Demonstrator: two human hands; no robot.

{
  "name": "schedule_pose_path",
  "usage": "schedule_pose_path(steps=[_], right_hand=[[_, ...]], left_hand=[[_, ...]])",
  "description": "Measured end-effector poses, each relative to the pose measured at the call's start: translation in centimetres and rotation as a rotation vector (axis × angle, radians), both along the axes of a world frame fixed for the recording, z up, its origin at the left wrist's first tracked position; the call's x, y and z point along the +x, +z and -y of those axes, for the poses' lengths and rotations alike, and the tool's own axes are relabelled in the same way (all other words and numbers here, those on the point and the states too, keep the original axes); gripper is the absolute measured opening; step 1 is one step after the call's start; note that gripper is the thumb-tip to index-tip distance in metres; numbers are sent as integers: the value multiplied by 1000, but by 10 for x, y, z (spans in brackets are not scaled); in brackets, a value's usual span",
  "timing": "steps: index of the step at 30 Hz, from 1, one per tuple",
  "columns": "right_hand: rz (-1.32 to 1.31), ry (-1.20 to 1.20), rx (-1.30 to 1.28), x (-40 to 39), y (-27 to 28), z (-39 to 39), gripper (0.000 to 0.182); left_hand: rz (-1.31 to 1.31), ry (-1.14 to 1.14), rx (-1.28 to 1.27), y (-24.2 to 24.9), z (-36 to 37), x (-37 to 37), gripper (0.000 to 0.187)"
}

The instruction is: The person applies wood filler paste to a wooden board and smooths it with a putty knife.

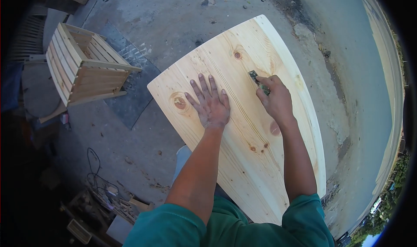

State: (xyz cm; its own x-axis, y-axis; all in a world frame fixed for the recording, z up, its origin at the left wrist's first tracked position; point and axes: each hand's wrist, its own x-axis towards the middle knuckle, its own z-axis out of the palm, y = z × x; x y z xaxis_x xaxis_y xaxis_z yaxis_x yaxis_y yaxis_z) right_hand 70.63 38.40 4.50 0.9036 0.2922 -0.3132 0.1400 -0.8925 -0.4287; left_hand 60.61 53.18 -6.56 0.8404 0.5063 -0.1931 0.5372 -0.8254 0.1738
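A large pale wooden tabletop (243,116) with curved edges and several dark knots lies in front of me. My left hand (210,105) rests flat on its left half, fingers spread, holding nothing. Pale dust coats the back of that hand. On the right half, my right hand (276,97) is closed around a small dark, speckled piece (253,76), which looks like folded sandpaper. The piece is against the wood, and my fingers hide part of it.
A slatted wooden frame (82,68) stands on the concrete floor at the left, partly over a dark flat sheet (137,95). A black cable (93,164) and scrap wood (139,205) lie at the lower left. A paved surface (360,73) stretches along the right.
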Motion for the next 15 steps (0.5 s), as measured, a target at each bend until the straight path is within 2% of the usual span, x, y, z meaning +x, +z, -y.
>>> schedule_pose_path(steps=[4, 7, 11, 14, 15], right_hand=[[93, 113, -74, 47, -13, -62, 38], [66, 154, -157, 56, -28, -83, 38], [-45, 217, -319, 47, -9, -89, 37], [-62, 190, -353, 54, 8, -92, 34], [-30, 160, -322, 64, 6, -97, 35]], left_hand=[[3, -12, -55, 1, -4, 0, 68], [11, -19, -93, 1, -4, 0, 69], [-57, -123, -184, 11, -17, -5, 71], [-166, -523, -139, 22, -58, -1, 72], [-91, -625, -171, 18, -79, 0, 71]])
